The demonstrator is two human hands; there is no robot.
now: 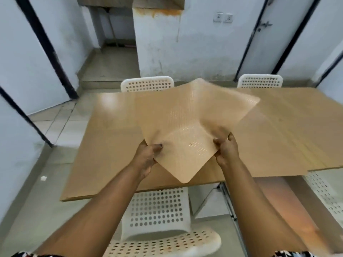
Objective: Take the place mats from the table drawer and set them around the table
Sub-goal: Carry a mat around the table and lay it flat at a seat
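At the middle of the frame, above the near edge of the desk (104, 164), a tan perforated mat (187, 127) is held up by both hands, clear of the wood or nearly so; whether its far part touches the surface cannot be told. The left hand (148, 154) pinches the mat's left edge, thumb on top and fingers under, and the right hand (225, 148) pinches the right edge the same way. It may be one mat or a few stacked; the blur hides that. The mat hangs cornerwise: one corner points down toward the bottom of the frame, just over the white chair (159, 208), the opposite corner rises toward the top centre, and a third reaches to the right. Its long axis seems to run from lower left to upper right, though the sheet is buckled and sagging between the grips. No mat lies on the desk yet and the drawer is not clearly seen, so the step looks like the first placing, early in the task. Next the sheet likely needs turning until an edge runs parallel to the desk's near edge, then lowering flat before a chair, with the bend eased out.
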